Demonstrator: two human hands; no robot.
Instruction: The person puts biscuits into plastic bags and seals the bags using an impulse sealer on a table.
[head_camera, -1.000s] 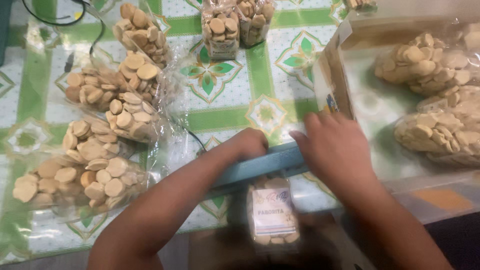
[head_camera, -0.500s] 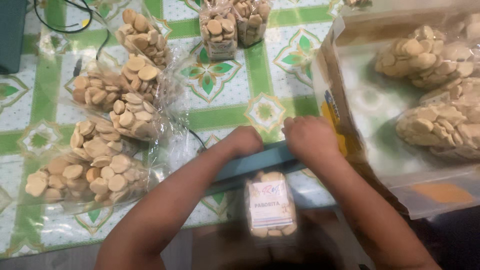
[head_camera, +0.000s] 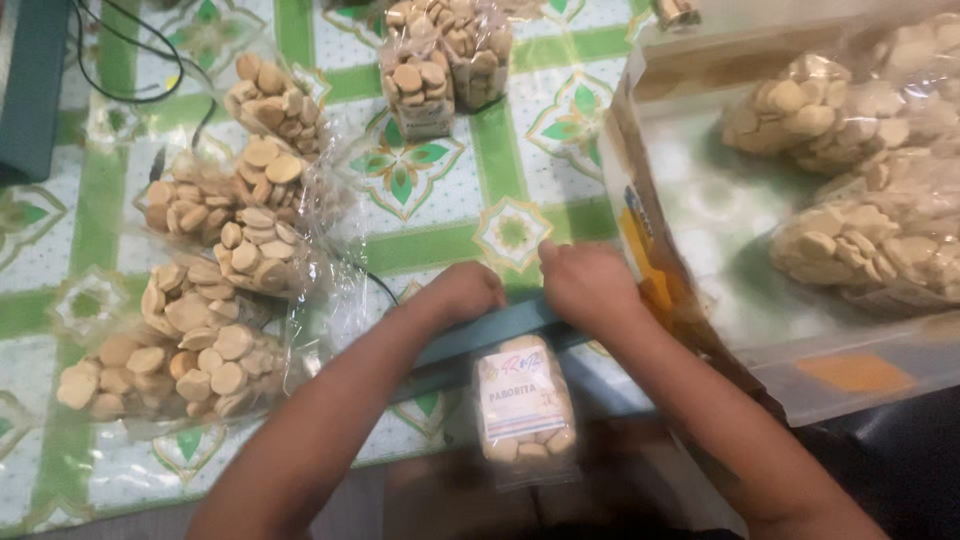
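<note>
Both hands press down, fingers curled, on the long blue-grey sealer bar (head_camera: 500, 330), left hand (head_camera: 465, 292) and right hand (head_camera: 590, 285) side by side. The small clear labelled biscuit bag (head_camera: 522, 405) hangs just below them, its long axis across the bar, over the table (head_camera: 440, 245) edge.

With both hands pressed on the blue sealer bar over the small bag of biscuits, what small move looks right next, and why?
Probably lift the long blue sealer bar. The left hand and right hand both press it down, with the small clear plastic bag of round biscuits hanging out under it toward the person, its top hidden beneath the bar. Whether the seal is finished cannot be seen.
</note>
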